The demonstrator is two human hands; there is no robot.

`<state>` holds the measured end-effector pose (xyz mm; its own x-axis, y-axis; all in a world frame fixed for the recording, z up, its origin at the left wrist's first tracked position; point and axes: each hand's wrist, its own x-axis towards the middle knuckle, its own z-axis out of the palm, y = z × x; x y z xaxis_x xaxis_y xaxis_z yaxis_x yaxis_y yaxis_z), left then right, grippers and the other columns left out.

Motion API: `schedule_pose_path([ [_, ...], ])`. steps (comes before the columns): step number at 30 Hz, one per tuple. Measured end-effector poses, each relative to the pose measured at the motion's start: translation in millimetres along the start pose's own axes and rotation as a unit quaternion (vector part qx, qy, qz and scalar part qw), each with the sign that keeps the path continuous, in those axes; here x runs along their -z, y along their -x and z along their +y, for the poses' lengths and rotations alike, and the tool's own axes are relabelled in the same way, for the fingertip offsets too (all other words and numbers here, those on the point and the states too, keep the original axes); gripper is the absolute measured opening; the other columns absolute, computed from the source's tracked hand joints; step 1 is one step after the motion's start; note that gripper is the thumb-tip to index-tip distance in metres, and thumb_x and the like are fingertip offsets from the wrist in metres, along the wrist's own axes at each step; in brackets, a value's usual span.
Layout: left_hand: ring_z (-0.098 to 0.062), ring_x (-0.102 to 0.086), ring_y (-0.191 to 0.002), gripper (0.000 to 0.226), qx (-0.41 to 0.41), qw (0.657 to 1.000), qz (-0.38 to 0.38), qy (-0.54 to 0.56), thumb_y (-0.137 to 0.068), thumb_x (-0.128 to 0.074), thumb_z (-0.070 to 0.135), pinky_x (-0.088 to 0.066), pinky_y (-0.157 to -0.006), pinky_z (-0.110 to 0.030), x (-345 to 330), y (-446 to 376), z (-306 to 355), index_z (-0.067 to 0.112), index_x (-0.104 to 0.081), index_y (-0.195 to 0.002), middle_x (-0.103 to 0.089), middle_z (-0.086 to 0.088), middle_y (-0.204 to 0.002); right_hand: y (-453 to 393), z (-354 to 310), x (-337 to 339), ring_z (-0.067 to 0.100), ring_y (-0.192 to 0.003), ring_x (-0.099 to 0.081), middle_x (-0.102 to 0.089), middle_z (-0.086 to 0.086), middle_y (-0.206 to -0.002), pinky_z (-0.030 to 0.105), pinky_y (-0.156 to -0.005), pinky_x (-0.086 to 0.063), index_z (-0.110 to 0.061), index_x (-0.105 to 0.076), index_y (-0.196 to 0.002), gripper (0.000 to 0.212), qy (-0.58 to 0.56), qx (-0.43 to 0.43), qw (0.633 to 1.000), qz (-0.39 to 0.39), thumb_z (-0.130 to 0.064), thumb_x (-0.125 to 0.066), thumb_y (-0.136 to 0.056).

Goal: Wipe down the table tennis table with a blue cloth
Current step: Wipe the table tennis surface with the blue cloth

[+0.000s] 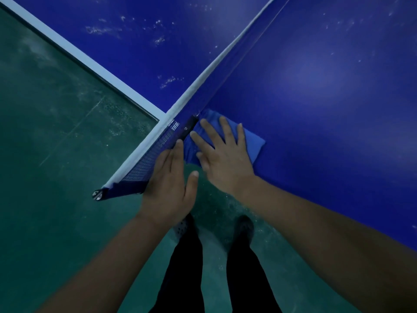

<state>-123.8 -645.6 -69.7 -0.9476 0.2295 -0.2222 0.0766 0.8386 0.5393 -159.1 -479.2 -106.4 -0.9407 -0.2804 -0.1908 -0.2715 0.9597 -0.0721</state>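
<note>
The person stands at the counter's (316, 86) side edge, right where the net (158, 141) overhangs it. The right hand (222, 159) lies flat on the folded blue cloth (252, 143), fingers straight and spread, pressing rather than gripping, likely so the whole pad bears on the surface. The cloth sits at the corner where net meets edge, fingers aimed toward eleven o'clock. The left hand (168, 188) rests open against the net's near side, seemingly holding it off the cloth. Pale smudges (101, 30) remain across the net toward twelve o'clock, so that half looks unwiped.
</note>
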Motion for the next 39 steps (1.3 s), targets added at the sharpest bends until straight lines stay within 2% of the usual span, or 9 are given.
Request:
schedule_pose_path([
  [8, -0.026, -0.044, -0.129, 0.052, -0.051, 0.996, 0.05, 0.059, -0.095, -0.049, 0.023, -0.026, -0.108, -0.021, 10, -2, 7, 0.004, -0.044, -0.143, -0.053, -0.014, -0.138, 38, 34, -11, 0.032, -0.153, -0.008, -0.018, -0.004, -0.165, 0.06, -0.12, -0.003, -0.037, -0.026, -0.155, 0.05, -0.005, 0.057, 0.998, -0.003, -0.045, -0.023, -0.106],
  [12, -0.024, -0.048, -0.129, 0.04, -0.117, 0.987, 0.075, 0.076, -0.094, -0.054, 0.013, -0.025, -0.111, -0.014, 3, -22, 31, 0.001, -0.057, -0.132, -0.055, -0.013, -0.137, 98, 110, -11, 0.039, -0.149, -0.019, -0.029, 0.004, -0.161, 0.063, -0.116, -0.016, -0.026, -0.04, -0.151, 0.057, -0.026, -0.21, 0.977, 0.021, -0.042, -0.02, -0.1],
  [17, -0.029, -0.026, -0.147, 0.048, -0.173, 0.984, -0.011, 0.044, -0.1, -0.039, 0.026, -0.015, -0.123, -0.044, -30, -70, 80, 0.002, -0.051, -0.14, -0.04, -0.014, -0.153, 110, 135, -8, 0.034, -0.152, -0.004, -0.01, -0.002, -0.167, 0.064, -0.118, -0.007, -0.031, -0.023, -0.157, 0.054, -0.099, -0.557, 0.822, 0.064, -0.039, -0.027, -0.104],
  [21, -0.025, -0.007, -0.153, 0.059, -0.247, 0.967, -0.061, -0.016, -0.102, -0.026, 0.037, 0.001, -0.124, -0.037, -58, -99, 93, 0.004, -0.036, -0.15, -0.021, -0.012, -0.162, 84, 60, -23, 0.037, -0.15, -0.017, -0.025, 0.001, -0.163, 0.063, -0.116, -0.011, -0.029, -0.036, -0.152, 0.056, -0.046, -0.276, 0.958, 0.062, -0.04, -0.033, -0.098],
  [23, -0.024, -0.002, -0.153, 0.066, -0.272, 0.955, -0.085, -0.085, -0.101, -0.016, 0.045, 0.004, -0.123, -0.038, -68, -101, 85, 0.007, -0.029, -0.154, -0.014, -0.011, -0.164, 108, 74, -25, 0.035, -0.15, -0.02, -0.029, 0.0, -0.161, 0.061, -0.117, -0.013, -0.029, -0.039, -0.151, 0.054, -0.045, -0.233, 0.97, 0.043, -0.043, -0.029, -0.099],
  [30, -0.024, 0.004, -0.153, 0.069, -0.276, 0.937, -0.079, -0.198, -0.1, -0.014, 0.052, 0.003, -0.123, -0.047, -83, -103, 76, 0.014, -0.017, -0.157, -0.005, -0.01, -0.165, 178, 193, -23, 0.031, -0.153, -0.002, -0.006, -0.004, -0.167, 0.062, -0.119, -0.006, -0.033, -0.016, -0.158, 0.054, -0.112, -0.64, 0.756, 0.076, -0.044, -0.02, -0.105],
  [32, -0.024, 0.003, -0.153, 0.068, -0.271, 0.939, -0.084, -0.193, -0.099, -0.017, 0.051, 0.002, -0.123, -0.047, -83, -102, 78, 0.014, -0.018, -0.157, -0.006, -0.009, -0.166, 150, 159, -25, 0.034, -0.152, -0.008, -0.012, -0.001, -0.166, 0.063, -0.118, -0.008, -0.032, -0.021, -0.157, 0.055, -0.089, -0.581, 0.804, 0.092, -0.043, -0.024, -0.104],
  [35, -0.026, -0.002, -0.153, 0.067, -0.27, 0.938, -0.075, -0.202, -0.099, -0.019, 0.047, -0.003, -0.123, -0.049, -81, -102, 79, 0.012, -0.021, -0.156, -0.009, -0.011, -0.165, 137, 106, -34, 0.035, -0.15, -0.018, -0.026, 0.0, -0.163, 0.062, -0.116, -0.01, -0.032, -0.033, -0.152, 0.052, -0.033, -0.271, 0.96, 0.056, -0.046, -0.025, -0.103],
  [39, -0.026, 0.0, -0.153, 0.067, -0.269, 0.935, -0.078, -0.218, -0.099, -0.018, 0.048, -0.005, -0.123, -0.05, -82, -103, 79, 0.015, -0.018, -0.157, -0.008, -0.01, -0.165, 146, 186, -21, 0.035, -0.15, -0.018, -0.027, 0.001, -0.162, 0.063, -0.117, -0.015, -0.031, -0.034, -0.153, 0.055, -0.024, -0.313, 0.949, 0.036, -0.044, -0.022, -0.101],
])
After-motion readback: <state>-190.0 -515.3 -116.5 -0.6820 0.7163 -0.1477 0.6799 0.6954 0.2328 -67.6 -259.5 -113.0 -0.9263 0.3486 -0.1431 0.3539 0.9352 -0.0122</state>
